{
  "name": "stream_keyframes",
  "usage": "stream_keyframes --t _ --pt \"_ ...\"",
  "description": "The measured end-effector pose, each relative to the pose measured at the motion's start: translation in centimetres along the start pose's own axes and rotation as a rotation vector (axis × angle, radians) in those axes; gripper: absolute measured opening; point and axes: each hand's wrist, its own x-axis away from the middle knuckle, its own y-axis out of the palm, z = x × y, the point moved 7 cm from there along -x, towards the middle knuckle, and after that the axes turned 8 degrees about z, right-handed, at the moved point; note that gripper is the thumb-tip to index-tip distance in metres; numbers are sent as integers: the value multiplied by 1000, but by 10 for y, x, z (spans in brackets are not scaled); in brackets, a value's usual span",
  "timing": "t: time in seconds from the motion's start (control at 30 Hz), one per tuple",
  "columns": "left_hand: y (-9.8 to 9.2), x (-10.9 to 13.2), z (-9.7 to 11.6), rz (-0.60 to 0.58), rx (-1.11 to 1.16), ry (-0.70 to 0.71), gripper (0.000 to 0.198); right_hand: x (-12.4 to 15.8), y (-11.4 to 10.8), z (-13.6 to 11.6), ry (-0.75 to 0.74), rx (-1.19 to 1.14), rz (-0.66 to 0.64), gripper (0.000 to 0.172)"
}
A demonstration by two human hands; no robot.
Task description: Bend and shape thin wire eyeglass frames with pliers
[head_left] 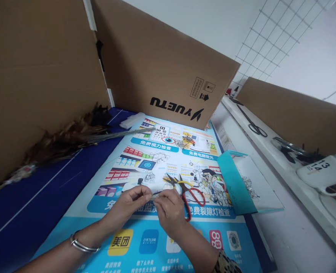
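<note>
Your left hand (132,204) and right hand (172,214) meet over the near middle of the bench (78,218), each grip pinching, thumb to finger, at one small piece (155,196) between them, too small to make out; holding it from both sides probably keeps it from turning. The pliers (171,179) and red-handled scissors (186,203) lie just on the far side of your right hand, likely for quick reach. Looped wire pieces (217,196) sit farther right, beside the teal box (236,184), well apart from the feathers (65,140) at left, perhaps to prevent tangling.
</note>
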Motion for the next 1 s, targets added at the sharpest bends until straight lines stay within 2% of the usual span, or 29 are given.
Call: stream_keyframes --t 0.33,0.57,0.83,1.0 --pt "6 -3 2 -98 14 23 17 -1 -1 4 47 -102 41 14" --pt "7 -4 2 -94 -31 74 13 4 3 11 165 -172 42 12" --pt "5 -5 -1 -55 -94 123 11 5 7 13 189 -157 20 10" --pt "8 0 7 -11 -177 189 8 5 8 12 225 -202 11 9"
